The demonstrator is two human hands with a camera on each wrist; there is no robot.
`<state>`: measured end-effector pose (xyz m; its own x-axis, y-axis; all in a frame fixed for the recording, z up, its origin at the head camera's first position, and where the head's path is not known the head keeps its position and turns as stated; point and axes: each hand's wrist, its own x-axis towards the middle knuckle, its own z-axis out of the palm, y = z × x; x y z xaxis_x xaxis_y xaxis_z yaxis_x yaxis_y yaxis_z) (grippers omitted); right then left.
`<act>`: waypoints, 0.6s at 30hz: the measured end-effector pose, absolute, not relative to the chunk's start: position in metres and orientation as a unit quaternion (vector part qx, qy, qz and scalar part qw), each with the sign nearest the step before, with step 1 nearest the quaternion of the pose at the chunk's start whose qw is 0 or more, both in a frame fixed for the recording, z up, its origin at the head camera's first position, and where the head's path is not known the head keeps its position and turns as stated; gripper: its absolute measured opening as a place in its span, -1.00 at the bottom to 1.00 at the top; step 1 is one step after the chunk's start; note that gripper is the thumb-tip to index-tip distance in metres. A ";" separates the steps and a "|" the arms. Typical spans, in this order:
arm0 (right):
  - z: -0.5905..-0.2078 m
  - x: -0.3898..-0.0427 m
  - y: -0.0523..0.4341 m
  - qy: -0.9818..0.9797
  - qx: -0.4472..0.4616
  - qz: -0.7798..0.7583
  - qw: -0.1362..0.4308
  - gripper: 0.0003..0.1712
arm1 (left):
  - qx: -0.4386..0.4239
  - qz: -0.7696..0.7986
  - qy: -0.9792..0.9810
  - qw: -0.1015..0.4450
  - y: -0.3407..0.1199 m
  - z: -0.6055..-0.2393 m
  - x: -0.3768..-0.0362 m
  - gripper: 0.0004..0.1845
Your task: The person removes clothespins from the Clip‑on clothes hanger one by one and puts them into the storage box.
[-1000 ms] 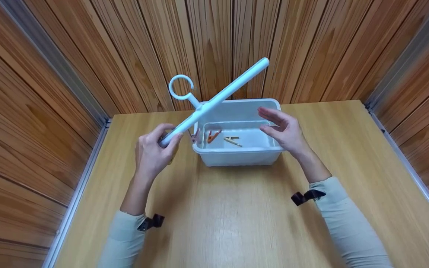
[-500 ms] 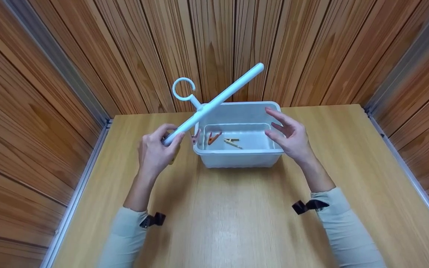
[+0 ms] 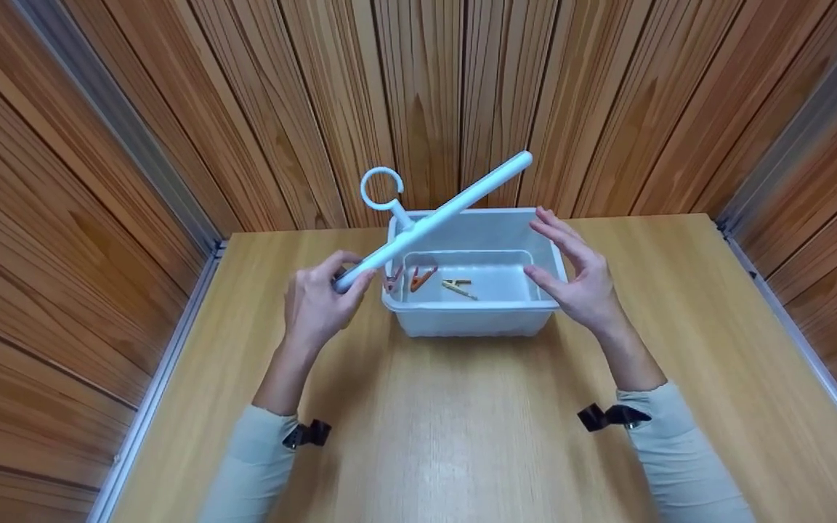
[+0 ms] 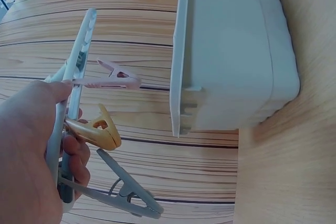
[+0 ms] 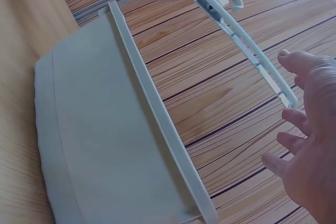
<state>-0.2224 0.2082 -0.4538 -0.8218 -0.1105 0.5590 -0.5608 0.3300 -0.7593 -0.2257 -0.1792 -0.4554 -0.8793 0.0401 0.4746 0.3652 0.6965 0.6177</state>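
Observation:
My left hand (image 3: 320, 298) grips one end of a white hanger bar (image 3: 437, 216) with a ring hook (image 3: 381, 188); the bar slants up and to the right over a white plastic bin (image 3: 473, 316). In the left wrist view the same bar (image 4: 73, 85) carries a pink peg (image 4: 113, 77), a yellow peg (image 4: 97, 129) and a grey peg (image 4: 123, 195). My right hand (image 3: 578, 272) hovers with straight fingers over the bin's right rim, holding nothing. In the right wrist view the bar's free end (image 5: 286, 98) lies close to those fingers (image 5: 310, 124). An orange peg (image 3: 422, 277) and a tan peg (image 3: 457, 288) lie inside the bin.
The bin stands at the back middle of a wooden table (image 3: 462, 436), close to the wood-panelled wall (image 3: 426, 94). Panelled walls with metal strips (image 3: 157, 363) close in the left and right sides.
The hanger bar has tilted lower and shifted right over the bin. My right hand has moved slightly right and back along the bin's right rim, still holding nothing.

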 end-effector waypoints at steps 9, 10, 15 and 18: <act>-0.441 -0.218 0.206 -0.797 0.242 0.497 0.243 -0.21 | -0.138 -0.352 -0.897 0.228 -0.179 -0.459 -0.230 -0.68; -0.440 -0.218 0.207 -0.799 0.245 0.491 0.246 -0.20 | -0.142 -0.349 -0.898 0.227 -0.179 -0.460 -0.230 -0.68; -0.434 -0.217 0.211 -0.804 0.262 0.466 0.259 -0.14 | -0.166 -0.330 -0.901 0.228 -0.178 -0.460 -0.230 -0.68; -0.430 -0.219 0.213 -0.807 0.273 0.452 0.263 -0.10 | -0.178 -0.313 -0.902 0.237 -0.180 -0.459 -0.231 -0.69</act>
<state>-0.2192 0.2130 -0.4298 -0.7128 -0.2021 0.6716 -0.6782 0.4426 -0.5866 -0.2306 -0.1802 -0.4592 -0.8236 0.1730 0.5401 0.4705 0.7401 0.4805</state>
